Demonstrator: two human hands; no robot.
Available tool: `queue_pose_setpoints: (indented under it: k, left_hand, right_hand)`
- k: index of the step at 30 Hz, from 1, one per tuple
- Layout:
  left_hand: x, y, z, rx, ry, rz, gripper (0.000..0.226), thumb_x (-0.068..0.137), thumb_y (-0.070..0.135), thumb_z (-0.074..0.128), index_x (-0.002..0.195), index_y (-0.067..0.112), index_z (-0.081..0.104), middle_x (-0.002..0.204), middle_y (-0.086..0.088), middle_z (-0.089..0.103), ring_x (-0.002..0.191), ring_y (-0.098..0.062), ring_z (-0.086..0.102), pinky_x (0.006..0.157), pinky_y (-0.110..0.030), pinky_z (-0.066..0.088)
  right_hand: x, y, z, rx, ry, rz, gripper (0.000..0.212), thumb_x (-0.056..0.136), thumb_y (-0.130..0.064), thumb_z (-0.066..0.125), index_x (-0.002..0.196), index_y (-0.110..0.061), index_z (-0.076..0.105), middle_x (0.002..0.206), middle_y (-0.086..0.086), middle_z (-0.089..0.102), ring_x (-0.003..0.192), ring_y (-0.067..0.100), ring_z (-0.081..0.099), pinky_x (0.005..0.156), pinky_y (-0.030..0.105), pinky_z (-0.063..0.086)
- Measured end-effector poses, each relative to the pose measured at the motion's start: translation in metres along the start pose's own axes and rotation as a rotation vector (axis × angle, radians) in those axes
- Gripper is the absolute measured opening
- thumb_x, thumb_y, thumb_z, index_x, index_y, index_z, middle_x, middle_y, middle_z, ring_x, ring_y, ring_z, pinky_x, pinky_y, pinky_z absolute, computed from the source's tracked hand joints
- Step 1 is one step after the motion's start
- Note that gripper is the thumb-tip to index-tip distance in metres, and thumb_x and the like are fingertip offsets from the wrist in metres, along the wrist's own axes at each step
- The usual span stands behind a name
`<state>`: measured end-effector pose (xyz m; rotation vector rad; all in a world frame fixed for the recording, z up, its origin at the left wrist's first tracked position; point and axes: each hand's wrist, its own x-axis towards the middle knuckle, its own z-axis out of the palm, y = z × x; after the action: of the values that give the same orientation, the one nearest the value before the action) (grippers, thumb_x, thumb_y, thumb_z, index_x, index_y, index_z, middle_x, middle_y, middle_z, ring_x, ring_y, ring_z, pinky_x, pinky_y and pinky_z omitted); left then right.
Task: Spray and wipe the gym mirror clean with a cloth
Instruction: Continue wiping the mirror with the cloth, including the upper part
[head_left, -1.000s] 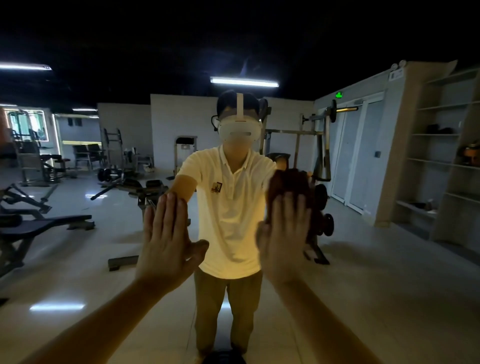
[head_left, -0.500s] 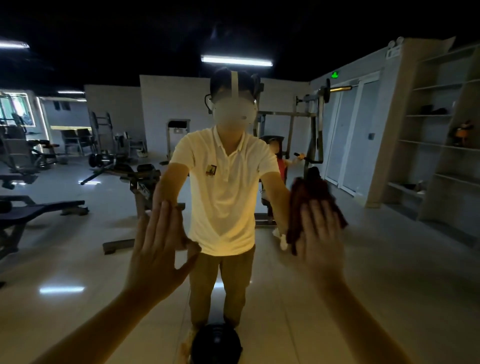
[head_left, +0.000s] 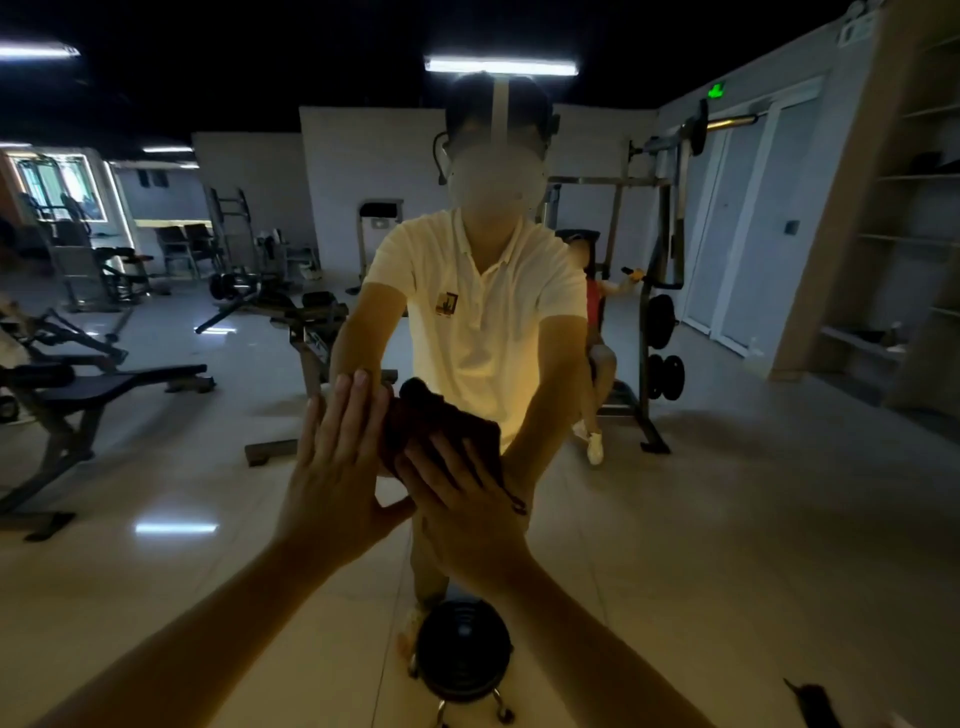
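The right hand (head_left: 467, 514), fingers spread flat on the cloth (head_left: 436, 421), has swept it left across the mirror (head_left: 727, 493), up beside the flat, empty left hand (head_left: 332, 467); wiping looks underway.

The person is reaching both arms out to the mirror (head_left: 727, 493). The left hand (head_left: 337, 467) is lying flat on the glass, fingers straight, while the right hand (head_left: 467, 512) is pressing a dark red cloth (head_left: 431, 421) against it, touching the left thumb. A weight bench (head_left: 119, 379) is showing in the reflection.
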<state>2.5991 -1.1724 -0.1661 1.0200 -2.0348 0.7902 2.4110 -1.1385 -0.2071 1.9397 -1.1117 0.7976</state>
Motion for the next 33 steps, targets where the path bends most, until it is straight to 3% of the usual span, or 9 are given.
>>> queue_pose_setpoints:
  k: [3,8,11,14,19,23,26,31,33]
  left_hand:
    - [0.000,0.000,-0.002,0.038,0.004,0.006,0.117,0.090,0.083,0.047,0.163,-0.003,0.018,0.172,-0.024,0.010,0.160,-0.041,0.013,0.128,-0.061,0.017]
    - [0.001,0.004,-0.004,0.046,-0.038,-0.039,0.122,0.083,0.083,0.050,0.164,0.000,0.013,0.172,-0.024,0.008,0.160,-0.041,0.009,0.126,-0.065,0.019]
    - [0.001,0.004,-0.005,0.056,-0.053,-0.035,0.124,0.082,0.083,0.052,0.164,-0.001,0.011,0.172,-0.025,0.007,0.160,-0.041,0.008,0.126,-0.065,0.018]
    - [0.001,0.004,-0.006,0.071,-0.089,-0.048,0.128,0.080,0.083,0.055,0.165,0.000,0.008,0.173,-0.024,0.004,0.161,-0.040,0.005,0.126,-0.064,0.017]
    - [0.000,-0.001,-0.009,0.084,-0.100,-0.024,0.122,0.085,0.085,0.042,0.164,-0.002,0.010,0.173,-0.023,0.002,0.161,-0.037,0.004,0.129,-0.060,0.013]
    - [-0.002,-0.012,-0.011,0.115,-0.121,0.031,0.121,0.086,0.086,0.041,0.165,0.000,0.008,0.174,-0.022,0.002,0.161,-0.038,0.005,0.129,-0.059,0.015]
    - [0.000,-0.011,-0.009,0.092,-0.112,0.012,0.122,0.085,0.088,0.041,0.166,0.002,0.008,0.174,-0.021,0.004,0.161,-0.036,0.007,0.130,-0.056,0.013]
    - [-0.001,-0.011,-0.011,0.030,-0.116,0.012,0.117,0.086,0.079,0.051,0.167,0.005,0.007,0.174,-0.019,0.001,0.162,-0.035,0.006,0.128,-0.059,0.019]
    - [0.000,-0.014,-0.017,-0.005,-0.119,0.044,0.114,0.089,0.072,0.058,0.167,0.006,0.008,0.175,-0.017,0.000,0.162,-0.034,0.005,0.128,-0.059,0.018]
  right_hand:
    - [-0.020,0.036,-0.006,-0.127,0.043,-0.062,0.055,0.108,-0.022,0.051,0.160,-0.022,0.036,0.166,0.001,0.035,0.155,0.026,0.028,0.123,0.049,0.031]
    - [-0.116,0.124,-0.058,-0.228,0.014,0.288,0.062,0.100,-0.025,0.050,0.157,-0.013,0.030,0.156,0.015,0.040,0.147,0.038,0.035,0.118,0.060,0.034]
    - [-0.135,0.126,-0.062,-0.210,0.000,0.425,0.056,0.101,-0.021,0.043,0.154,-0.005,0.035,0.154,0.021,0.041,0.148,0.044,0.032,0.118,0.062,0.033]
    - [-0.114,0.097,-0.036,-0.148,-0.058,0.196,0.058,0.095,-0.013,0.042,0.153,-0.012,0.037,0.156,0.011,0.037,0.147,0.039,0.031,0.121,0.057,0.027]
    - [-0.075,0.019,0.010,-0.035,-0.173,-0.138,0.057,0.105,-0.014,0.033,0.161,-0.019,0.032,0.169,0.002,0.027,0.159,0.028,0.013,0.130,0.048,-0.002]
    - [-0.071,0.037,0.000,-0.101,-0.143,-0.251,0.061,0.102,-0.013,0.043,0.162,-0.017,0.032,0.168,0.003,0.029,0.157,0.026,0.020,0.130,0.046,0.003]
    - [-0.073,0.089,-0.030,-0.193,-0.050,-0.108,0.072,0.103,-0.022,0.055,0.165,-0.021,0.019,0.170,0.004,0.022,0.156,0.029,0.022,0.125,0.051,0.022]
    - [-0.014,0.123,-0.078,-0.164,0.128,0.357,0.070,0.098,-0.021,0.051,0.161,-0.013,0.021,0.166,0.014,0.024,0.155,0.036,0.020,0.129,0.049,0.004]
    - [0.019,0.099,-0.069,-0.146,0.197,0.453,0.066,0.100,-0.018,0.052,0.160,-0.011,0.025,0.167,0.015,0.024,0.156,0.038,0.016,0.129,0.053,0.007]
